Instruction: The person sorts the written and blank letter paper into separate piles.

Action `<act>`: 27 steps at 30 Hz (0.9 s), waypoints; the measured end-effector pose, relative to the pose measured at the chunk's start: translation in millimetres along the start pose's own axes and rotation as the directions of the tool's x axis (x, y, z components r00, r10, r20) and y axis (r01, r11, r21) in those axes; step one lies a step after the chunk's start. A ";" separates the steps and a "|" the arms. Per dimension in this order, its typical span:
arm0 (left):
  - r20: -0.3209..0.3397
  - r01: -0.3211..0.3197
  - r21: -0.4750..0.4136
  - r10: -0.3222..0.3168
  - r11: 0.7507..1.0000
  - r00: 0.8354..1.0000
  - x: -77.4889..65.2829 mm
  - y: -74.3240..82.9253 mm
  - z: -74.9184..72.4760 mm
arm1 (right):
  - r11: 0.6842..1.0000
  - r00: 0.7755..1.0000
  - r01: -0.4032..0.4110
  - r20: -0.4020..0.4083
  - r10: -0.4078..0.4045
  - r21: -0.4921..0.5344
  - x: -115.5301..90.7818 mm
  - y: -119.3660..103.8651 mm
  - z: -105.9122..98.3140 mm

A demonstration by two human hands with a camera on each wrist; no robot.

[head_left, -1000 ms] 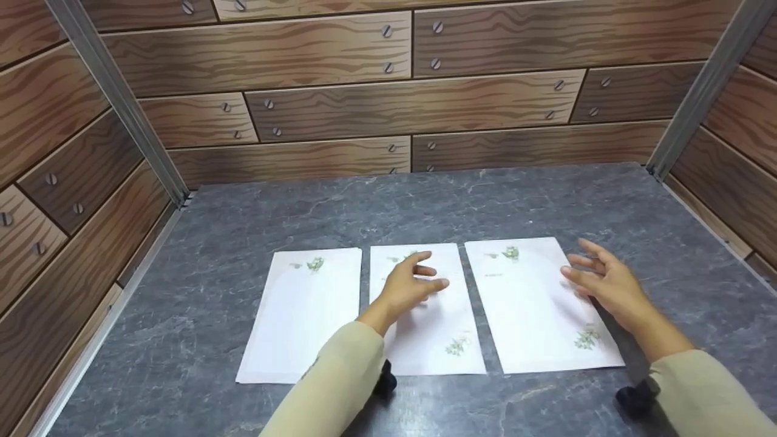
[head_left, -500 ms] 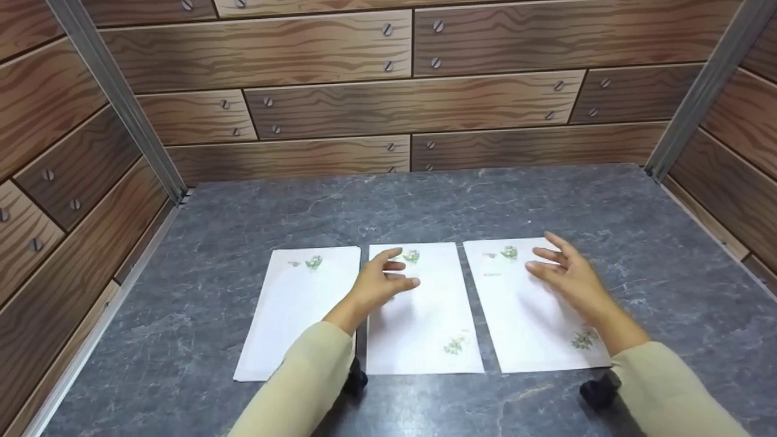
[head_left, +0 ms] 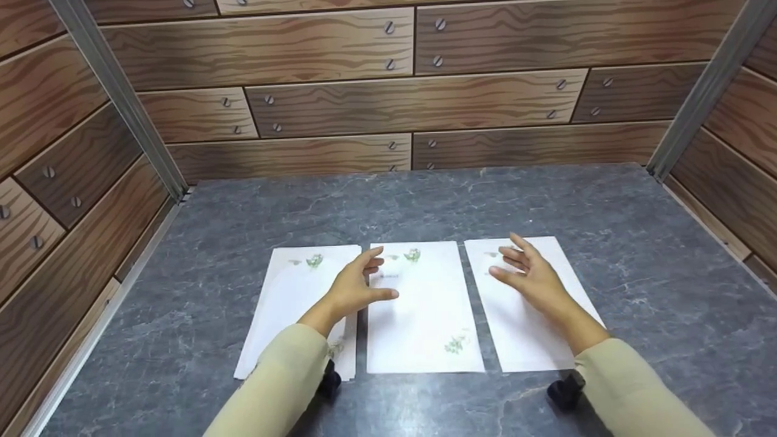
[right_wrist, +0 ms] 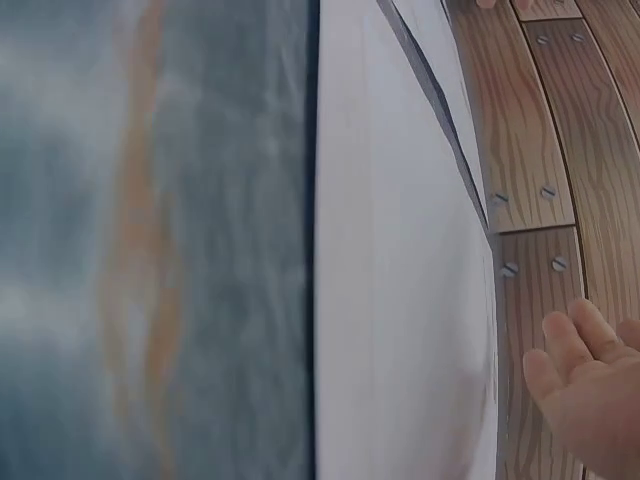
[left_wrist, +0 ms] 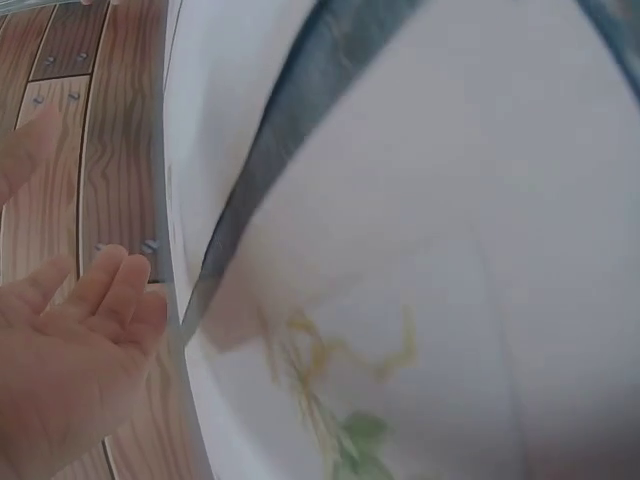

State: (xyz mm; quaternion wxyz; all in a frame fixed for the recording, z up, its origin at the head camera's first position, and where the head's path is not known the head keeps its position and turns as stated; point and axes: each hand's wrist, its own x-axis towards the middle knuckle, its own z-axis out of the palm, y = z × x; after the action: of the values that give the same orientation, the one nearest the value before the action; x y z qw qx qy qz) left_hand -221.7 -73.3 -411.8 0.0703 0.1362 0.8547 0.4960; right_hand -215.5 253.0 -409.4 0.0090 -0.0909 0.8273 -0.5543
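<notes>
Three white sheets of paper with green plant prints lie side by side: a left sheet (head_left: 291, 303), a middle sheet (head_left: 425, 309) and a right sheet (head_left: 516, 328). The left one looks like a stack, its edges slightly offset. My left hand (head_left: 352, 288) hovers over the gap between the left and middle sheets, thumb spread from the fingers, holding nothing. Above the right sheet hangs my right hand (head_left: 534, 282), fingers relaxed and apart, also holding nothing. Both wrist views show bare palms, the left hand (left_wrist: 80, 360) and the right hand (right_wrist: 590, 390), off the paper.
The sheets rest on a dark grey marbled table (head_left: 364, 206). Wood-plank panels (head_left: 340, 109) close it in at the back and both sides, with metal posts (head_left: 124, 103) at the rear corners. A black wrist device (head_left: 564, 391) sits under each sleeve.
Both hands have moved left: the left from over the middle sheet to its left edge, the right from the right sheet's outer edge to above it. The sheets have stayed in place.
</notes>
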 end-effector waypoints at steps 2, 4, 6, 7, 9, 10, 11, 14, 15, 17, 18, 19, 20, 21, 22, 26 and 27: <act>0.011 -0.006 0.037 0.006 0.999 1.000 -2.0 -2.5 -2.3 | 0.999 1.000 0.009 0.021 -0.009 -0.033 1.2 -0.8 5.6; 0.025 -0.007 0.076 0.006 0.997 1.000 -4.5 -4.6 -4.6 | 0.998 0.999 0.018 0.048 -0.015 -0.062 1.8 -1.6 11.2; 0.042 -0.015 0.120 0.010 0.993 0.999 -6.6 -7.8 -6.2 | 0.996 0.996 0.017 0.087 -0.010 -0.082 1.3 -2.5 16.1; 0.052 -0.018 0.139 0.010 0.990 0.999 -8.1 -8.6 -7.0 | 0.995 0.994 0.015 0.109 -0.005 -0.095 1.2 -2.8 18.4; 0.066 -0.019 0.176 0.008 0.984 0.998 -10.4 -10.1 -8.0 | 0.992 0.989 0.014 0.150 0.005 -0.122 0.8 -2.6 22.5; 0.071 -0.020 0.190 0.006 0.982 0.997 -11.4 -10.9 -8.3 | 0.990 0.986 0.015 0.167 0.008 -0.137 0.7 -2.4 24.3; 0.076 -0.017 0.207 0.001 0.978 0.997 -12.3 -11.5 -8.7 | 0.988 0.983 0.019 0.182 0.009 -0.154 0.8 -2.2 25.9; 0.087 -0.009 0.247 -0.012 0.969 0.996 -14.9 -12.2 -9.7 | 0.980 0.977 0.044 0.215 -0.001 -0.196 1.2 -1.2 29.8; 0.095 -0.010 0.257 -0.015 0.966 0.995 -15.7 -12.6 -10.2 | 0.977 0.975 0.057 0.224 -0.009 -0.207 1.1 -1.4 30.8; 0.109 -0.012 0.279 -0.019 0.960 0.994 -17.1 -13.5 -11.1 | 0.969 0.970 0.085 0.242 -0.027 -0.230 0.9 -1.7 32.5; 0.117 -0.014 0.289 -0.021 0.957 0.993 -17.7 -13.9 -11.5 | 0.966 0.967 0.100 0.252 -0.037 -0.241 0.7 -1.8 33.4; 0.125 -0.017 0.300 -0.021 0.954 0.992 -18.3 -14.4 -12.0 | 0.959 0.964 0.115 0.260 -0.046 -0.258 0.6 -1.8 34.2; 0.133 -0.022 0.308 -0.020 0.951 0.991 -18.8 -14.6 -12.4 | 0.953 0.961 0.131 0.270 -0.054 -0.274 0.5 -1.7 35.1; 0.142 -0.027 0.316 -0.019 0.948 0.990 -19.2 -14.9 -12.8 | 0.945 0.958 0.146 0.282 -0.061 -0.292 0.5 -1.5 35.9; 0.150 -0.031 0.328 -0.020 0.944 0.988 -19.7 -15.2 -13.0 | 0.938 0.954 0.160 0.294 -0.066 -0.306 0.5 -1.3 36.8; 0.186 -0.051 0.369 -0.021 0.928 0.982 -21.4 -15.8 -13.9 | 0.915 0.938 0.197 0.339 -0.071 -0.353 0.7 -1.2 39.8; 0.196 -0.054 0.376 -0.023 0.925 0.980 -21.9 -16.0 -14.0 | 0.911 0.935 0.203 0.348 -0.072 -0.358 0.8 -1.3 40.3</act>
State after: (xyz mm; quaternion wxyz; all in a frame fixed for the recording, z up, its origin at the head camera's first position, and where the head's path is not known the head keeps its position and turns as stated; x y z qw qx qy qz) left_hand -207.1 -99.1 -419.1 0.1226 0.2023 0.9222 0.3059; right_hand -211.5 215.5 -423.7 0.0884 -0.2405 0.8989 -0.3554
